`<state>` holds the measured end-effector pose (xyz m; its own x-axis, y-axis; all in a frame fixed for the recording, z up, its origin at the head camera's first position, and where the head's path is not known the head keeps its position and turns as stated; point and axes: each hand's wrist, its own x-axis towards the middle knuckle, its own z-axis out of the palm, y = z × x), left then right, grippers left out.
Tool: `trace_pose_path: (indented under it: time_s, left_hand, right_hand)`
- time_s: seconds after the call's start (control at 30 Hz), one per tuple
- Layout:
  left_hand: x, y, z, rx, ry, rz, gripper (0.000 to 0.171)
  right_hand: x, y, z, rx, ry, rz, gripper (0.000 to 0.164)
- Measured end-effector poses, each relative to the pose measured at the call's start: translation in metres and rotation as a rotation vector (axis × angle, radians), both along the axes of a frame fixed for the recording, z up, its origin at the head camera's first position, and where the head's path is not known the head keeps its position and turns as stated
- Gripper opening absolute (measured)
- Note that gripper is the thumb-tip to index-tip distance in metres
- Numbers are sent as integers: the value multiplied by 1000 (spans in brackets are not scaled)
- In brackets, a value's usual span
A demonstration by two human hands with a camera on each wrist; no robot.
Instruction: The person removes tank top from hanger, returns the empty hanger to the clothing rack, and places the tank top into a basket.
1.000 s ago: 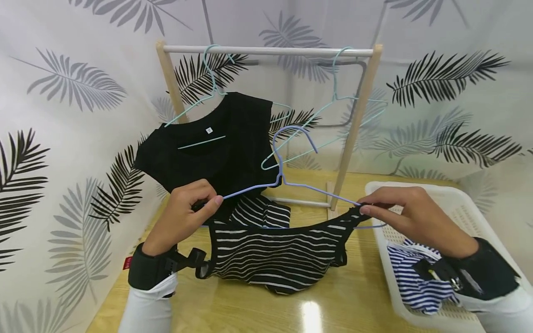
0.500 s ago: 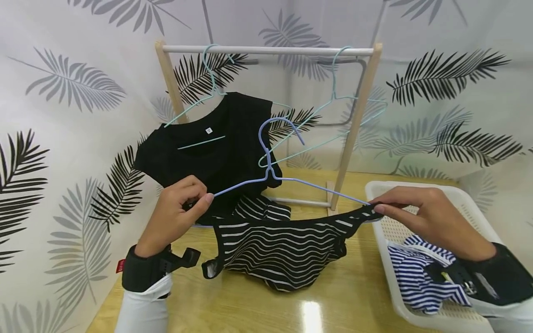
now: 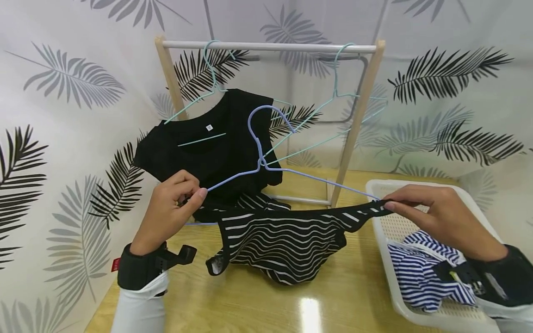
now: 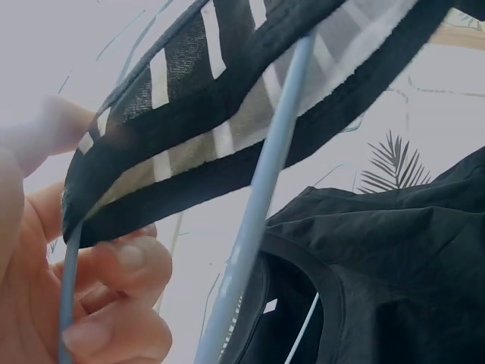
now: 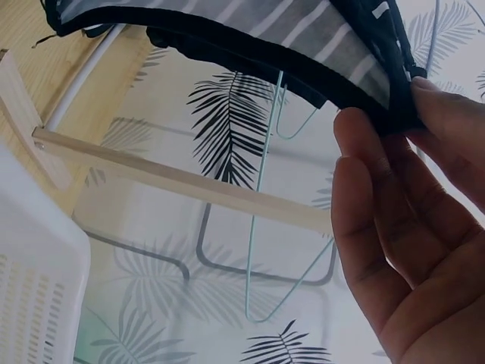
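A black tank top with white stripes [image 3: 283, 236] hangs stretched between the two hands, over the wood-look table. A periwinkle-blue hanger [image 3: 310, 175] runs through its top, hook upward. At the left end, the left hand [image 3: 168, 212] grips the hanger's arm, with a strap of the tank top lying against its fingers in the left wrist view. The right hand [image 3: 445, 219] pinches the other strap at the hanger's right end, between thumb and fingertips in the right wrist view. That hanger tip is hidden by cloth and fingers.
Behind stands a small rack [image 3: 270, 45] with wooden posts. On it hang a black shirt [image 3: 245, 138] on a mint hanger and a bare mint hanger [image 3: 335, 88]. A white basket [image 3: 385, 259] at right holds a blue-and-white striped garment [image 3: 416, 273]. Leaf-patterned curtains surround the table.
The blue hanger has shifted left and upward. The right hand has moved right, drawing its strap out along the hanger's arm, and the left hand has moved slightly left.
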<state>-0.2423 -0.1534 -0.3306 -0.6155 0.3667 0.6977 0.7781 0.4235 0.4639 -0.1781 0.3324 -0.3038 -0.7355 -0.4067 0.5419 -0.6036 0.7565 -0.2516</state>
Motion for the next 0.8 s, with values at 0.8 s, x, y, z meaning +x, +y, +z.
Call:
trace_pose_path:
  time_s: [0.8]
  left_hand:
    - [-6,29,-1,46,-48,-30,22]
  right_hand:
    - [-8,-26,-20,-5,-64,51,22]
